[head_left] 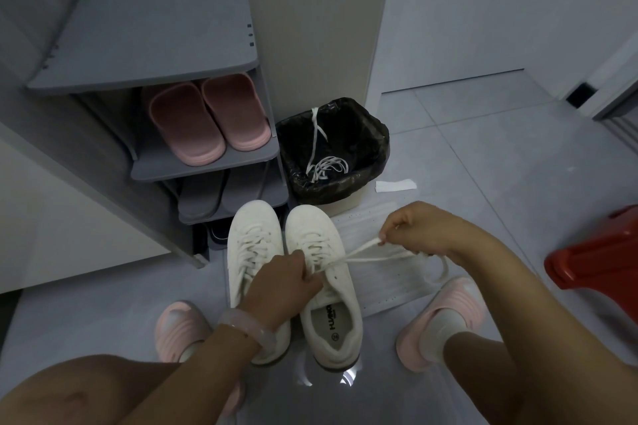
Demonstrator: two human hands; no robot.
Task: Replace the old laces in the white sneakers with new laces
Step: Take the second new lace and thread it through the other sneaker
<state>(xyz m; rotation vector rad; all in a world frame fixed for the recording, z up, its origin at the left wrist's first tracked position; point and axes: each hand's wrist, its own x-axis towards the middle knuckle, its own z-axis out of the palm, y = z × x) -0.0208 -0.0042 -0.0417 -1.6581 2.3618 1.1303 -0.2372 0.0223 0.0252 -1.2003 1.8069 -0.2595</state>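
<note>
Two white sneakers stand side by side on the floor, toes pointing away from me. The left sneaker (pixel 253 235) is laced. Over the tongue of the right sneaker (pixel 331 290), my left hand (pixel 279 286) grips the lace near the top eyelets. To the right of that shoe, my right hand (pixel 414 231) pinches the white lace (pixel 362 250) and holds it taut away from the sneaker; the lace's loose end loops down by my wrist. Old white laces (pixel 326 164) lie inside the black-lined bin.
A grey shoe rack (pixel 203 162) with pink slippers (pixel 207 121) stands at the left. The bin (pixel 373 134) sits behind the sneakers. Beside it lie a white paper strip (pixel 395 185) and a clear plastic wrapper (pixel 390 283). A red stool (pixel 597 252) is at the right. My feet wear pink slippers.
</note>
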